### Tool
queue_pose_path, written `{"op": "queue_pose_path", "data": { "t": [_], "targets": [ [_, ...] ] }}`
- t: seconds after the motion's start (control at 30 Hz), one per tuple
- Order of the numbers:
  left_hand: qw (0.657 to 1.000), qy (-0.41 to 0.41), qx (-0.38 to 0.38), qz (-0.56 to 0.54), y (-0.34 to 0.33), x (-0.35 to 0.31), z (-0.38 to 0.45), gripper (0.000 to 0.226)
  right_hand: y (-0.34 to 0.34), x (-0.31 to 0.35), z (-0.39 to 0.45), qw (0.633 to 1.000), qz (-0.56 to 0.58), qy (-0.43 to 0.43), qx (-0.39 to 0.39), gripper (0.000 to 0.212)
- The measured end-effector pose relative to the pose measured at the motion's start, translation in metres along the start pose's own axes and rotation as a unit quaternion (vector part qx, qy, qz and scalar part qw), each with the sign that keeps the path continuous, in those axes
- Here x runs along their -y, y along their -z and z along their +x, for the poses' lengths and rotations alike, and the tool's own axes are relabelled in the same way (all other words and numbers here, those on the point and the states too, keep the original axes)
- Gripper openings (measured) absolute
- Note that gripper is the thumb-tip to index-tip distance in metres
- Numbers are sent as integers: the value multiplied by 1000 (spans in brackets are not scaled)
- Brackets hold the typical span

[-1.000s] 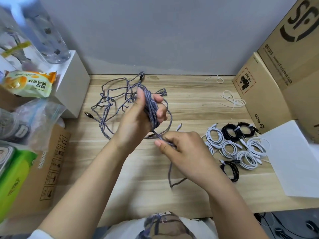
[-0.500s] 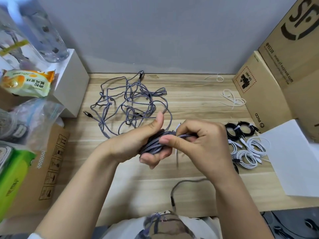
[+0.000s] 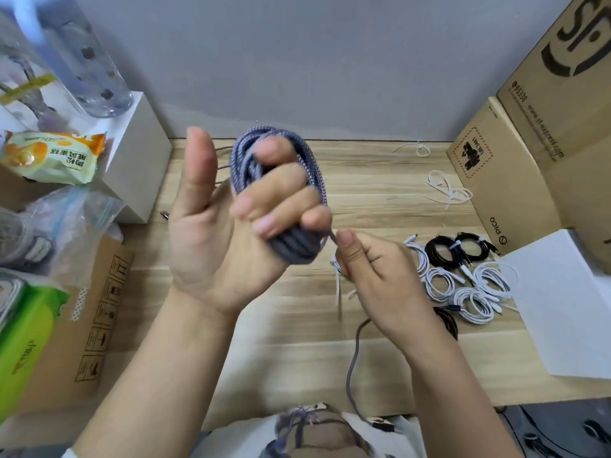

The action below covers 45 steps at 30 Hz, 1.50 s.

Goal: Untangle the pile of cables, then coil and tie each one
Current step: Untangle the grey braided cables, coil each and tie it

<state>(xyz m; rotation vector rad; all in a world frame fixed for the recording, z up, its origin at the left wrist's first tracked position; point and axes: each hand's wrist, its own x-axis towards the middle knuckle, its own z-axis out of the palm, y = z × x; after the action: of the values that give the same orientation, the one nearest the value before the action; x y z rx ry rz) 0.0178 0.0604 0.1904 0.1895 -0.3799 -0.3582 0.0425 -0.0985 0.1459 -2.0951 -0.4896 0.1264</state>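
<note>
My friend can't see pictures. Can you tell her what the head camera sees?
A person's left hand holds up a coil of purple-grey cable wound round its fingers, while the right hand pinches the cable's loose end over a wooden table. Tied white and black cable bundles lie to the right.

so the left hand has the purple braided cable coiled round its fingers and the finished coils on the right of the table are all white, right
Not quite. The left hand does hold the purple braided cable coiled round its fingers, but the head view shows the finished coils are mixed: white coils and black coils lie together on the wooden table.
</note>
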Motion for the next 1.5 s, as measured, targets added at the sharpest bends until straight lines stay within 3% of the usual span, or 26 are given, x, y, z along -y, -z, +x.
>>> {"op": "queue_pose_path", "data": {
  "t": [0.13,0.4,0.5,0.67,0.8,0.93,1.03,1.17,1.23,1.33,1.5],
  "targets": [
    [978,-61,-112,166,7,7,8,45,-8,12,-7,995,-69,21,63,46],
    [890,-13,-240,386,11,24,11,45,-1,13,-13,982,-171,37,72,44],
    [840,5,-273,470,17,26,11,45,2,13,-15,980,-182,36,68,38],
    [767,54,-280,575,24,25,5,48,4,15,-15,978,-188,72,53,40],
    [672,111,-277,678,26,26,1,53,4,19,-16,974,-200,104,36,36],
    [652,181,-239,696,30,28,-2,58,5,19,-14,968,-217,121,20,24],
    [659,221,-225,682,33,27,-4,62,5,19,-14,971,-207,117,15,26],
    [697,308,-195,617,35,18,-13,70,19,11,-7,981,-154,108,-50,45],
    [753,343,-163,538,35,15,-19,70,21,9,-3,991,-69,97,-55,46],
    [859,323,-123,377,33,16,-21,62,15,10,2,995,62,60,-56,38],
    [964,226,-60,127,36,8,-15,52,5,-5,9,991,112,10,-77,41]
  ]
}}
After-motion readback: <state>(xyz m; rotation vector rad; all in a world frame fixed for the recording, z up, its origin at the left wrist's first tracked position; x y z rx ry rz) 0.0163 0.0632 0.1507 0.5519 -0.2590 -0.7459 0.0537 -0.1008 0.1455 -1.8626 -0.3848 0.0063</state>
